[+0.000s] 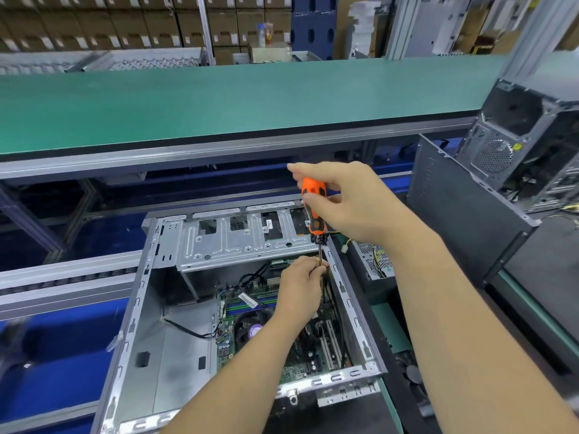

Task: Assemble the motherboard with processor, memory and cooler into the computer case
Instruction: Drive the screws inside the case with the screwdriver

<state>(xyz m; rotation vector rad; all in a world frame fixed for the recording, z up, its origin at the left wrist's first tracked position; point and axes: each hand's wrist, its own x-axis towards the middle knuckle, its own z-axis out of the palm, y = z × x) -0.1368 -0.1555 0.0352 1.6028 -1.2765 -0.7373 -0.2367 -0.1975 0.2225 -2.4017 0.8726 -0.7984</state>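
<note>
An open grey computer case (147, 311) lies on its side in front of me. Inside it sits the green motherboard (228, 349) with memory sticks (250, 305) and a round black cooler fan (250, 327). My right hand (354, 202) grips the orange and black handle of a screwdriver (313, 205), held upright over the case's far right corner. My left hand (300, 286) reaches into the case and pinches the screwdriver's metal shaft near its tip. The tip itself is hidden behind my left hand's fingers.
A drive cage (238, 239) spans the case's far end. A power supply (372, 261) with loose wires lies just right of the case. A second black case (526, 145) stands at the right. A green conveyor belt (219, 101) runs across behind. Black cables (247, 280) cross the motherboard.
</note>
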